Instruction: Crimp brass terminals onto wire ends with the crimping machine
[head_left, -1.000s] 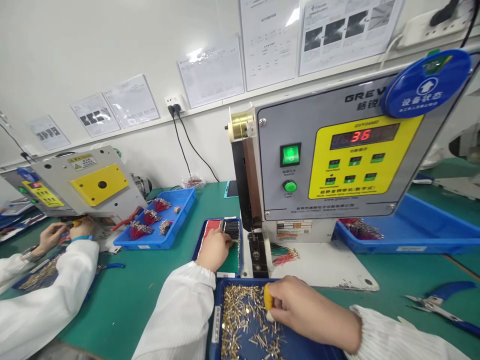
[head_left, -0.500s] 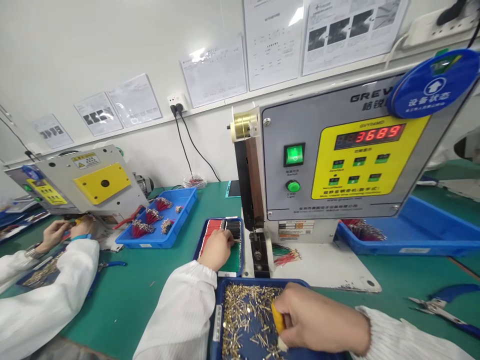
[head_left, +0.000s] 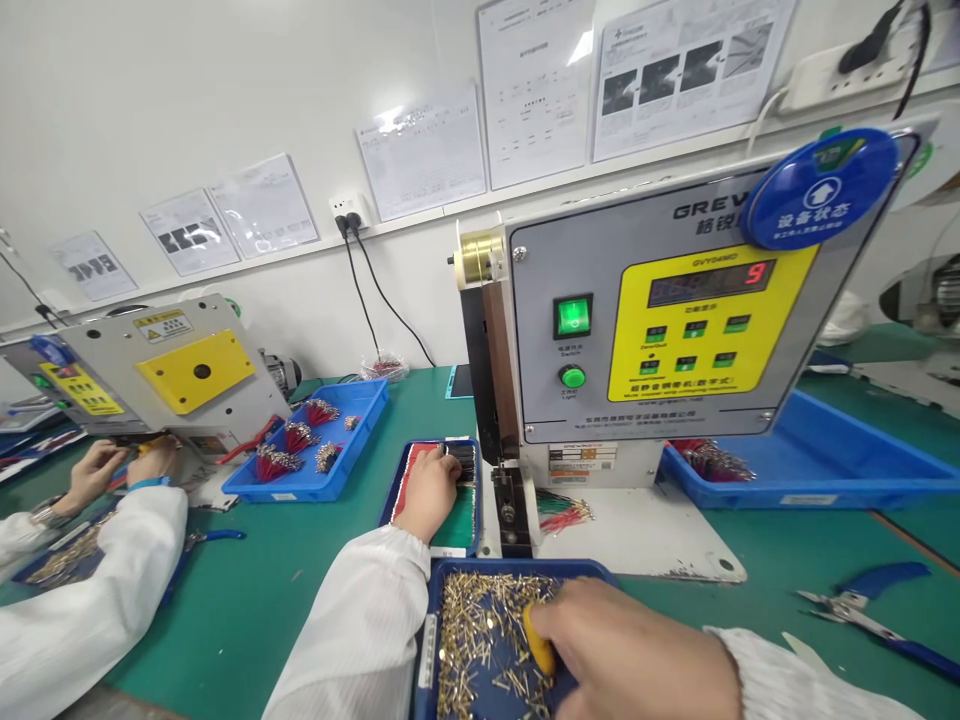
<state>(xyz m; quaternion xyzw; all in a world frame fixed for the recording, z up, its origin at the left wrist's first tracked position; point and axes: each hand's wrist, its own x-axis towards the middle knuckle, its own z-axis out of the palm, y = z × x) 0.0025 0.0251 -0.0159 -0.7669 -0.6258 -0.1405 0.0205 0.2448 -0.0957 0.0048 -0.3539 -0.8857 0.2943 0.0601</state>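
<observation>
My left hand [head_left: 429, 492] reaches into a small blue tray [head_left: 463, 535] with red and black wires [head_left: 466, 462], its fingers on the black ones. My right hand [head_left: 634, 650] rests in a dark blue tray [head_left: 435, 620] of several loose brass pins [head_left: 480, 625] and pinches a small yellow piece [head_left: 538, 640] against them. Between the two trays stands a grey crimping machine [head_left: 645, 330] with a yellow panel and a black press head [head_left: 512, 505].
A co-worker's hands [head_left: 120, 465] work at a second grey machine [head_left: 161, 375] on the left. A blue bin [head_left: 360, 425] holds red wire bundles. A large blue bin [head_left: 832, 460] sits at the right, and blue-handled cutters [head_left: 877, 610] lie on the green mat.
My right hand has slid down and toward me through the brass pins with the yellow piece. The left hand stays on the wires. The machine's red display digits changed.
</observation>
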